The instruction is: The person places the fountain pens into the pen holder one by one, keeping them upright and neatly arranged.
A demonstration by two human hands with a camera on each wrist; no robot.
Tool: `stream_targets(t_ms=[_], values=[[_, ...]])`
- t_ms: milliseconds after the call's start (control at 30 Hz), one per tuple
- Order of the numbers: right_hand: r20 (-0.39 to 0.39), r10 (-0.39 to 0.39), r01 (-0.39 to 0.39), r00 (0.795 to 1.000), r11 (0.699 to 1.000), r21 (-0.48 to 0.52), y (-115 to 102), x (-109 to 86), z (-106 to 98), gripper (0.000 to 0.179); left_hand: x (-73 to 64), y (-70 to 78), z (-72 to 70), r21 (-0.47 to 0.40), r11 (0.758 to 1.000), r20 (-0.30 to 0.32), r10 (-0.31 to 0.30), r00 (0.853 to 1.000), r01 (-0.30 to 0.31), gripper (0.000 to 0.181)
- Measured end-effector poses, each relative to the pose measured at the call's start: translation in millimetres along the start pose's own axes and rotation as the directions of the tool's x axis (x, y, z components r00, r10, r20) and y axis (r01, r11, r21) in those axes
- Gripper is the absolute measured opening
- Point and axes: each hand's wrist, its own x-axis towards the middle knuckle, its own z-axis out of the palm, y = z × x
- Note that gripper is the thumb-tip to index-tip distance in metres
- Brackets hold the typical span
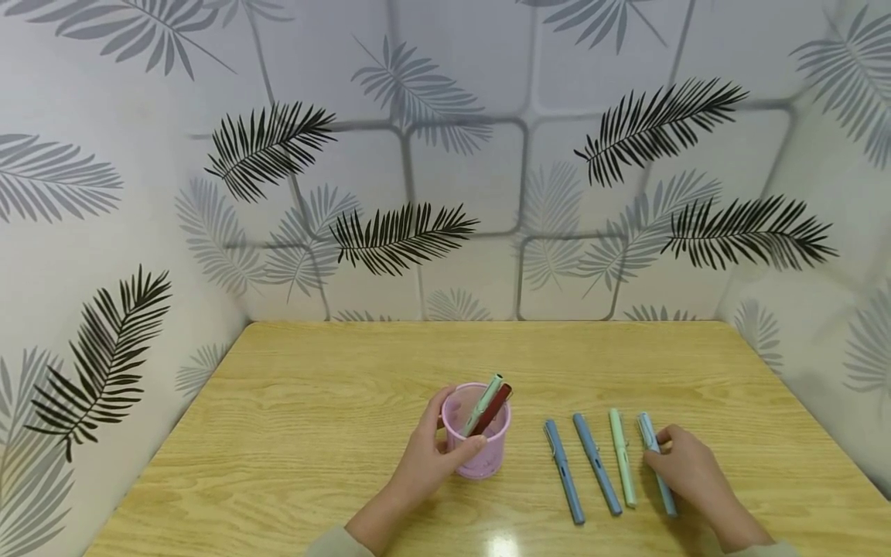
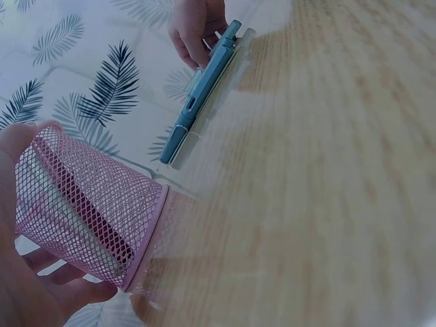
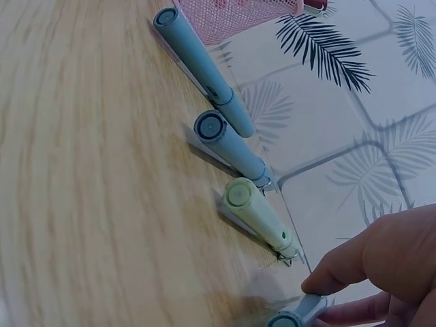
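My left hand (image 1: 426,458) grips a pink mesh pen cup (image 1: 482,464) that stands upright on the table, thumb on the near side and fingers round the far side. Inside the cup lean a light green pen (image 1: 482,405) and a dark red pen (image 1: 497,404). At the right, my right hand (image 1: 692,470) pinches a light blue pen (image 3: 303,311) between thumb and fingers, with the pen at the tabletop. Left of it lie another light green pen (image 1: 623,456) and two darker blue pens, one nearer the green (image 1: 597,463) and one nearer the cup (image 1: 564,470).
The wooden table (image 1: 313,402) has its far edge against a wall (image 1: 459,170) covered in leaf-patterned material, which also runs along both sides. The loose pens lie roughly parallel in a row, apart from each other.
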Motion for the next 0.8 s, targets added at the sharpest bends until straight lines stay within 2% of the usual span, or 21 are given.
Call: stream_targets(t_ms=[200, 800], values=[[-0.055, -0.035, 0.036, 0.998, 0.999, 0.026, -1, -2.2, 0, 0.039, 0.1, 0.1, -0.3, -0.001, 1.0, 0.005, 0.004, 1.0, -0.004, 0.076], [-0.118, -0.105, 0.112, 0.987, 0.993, 0.046, -14, -10.6, -2, 0.039, 0.2, 0.5, -0.1, 0.013, 1.0, 0.002, -0.005, 1.0, 0.005, 0.076]])
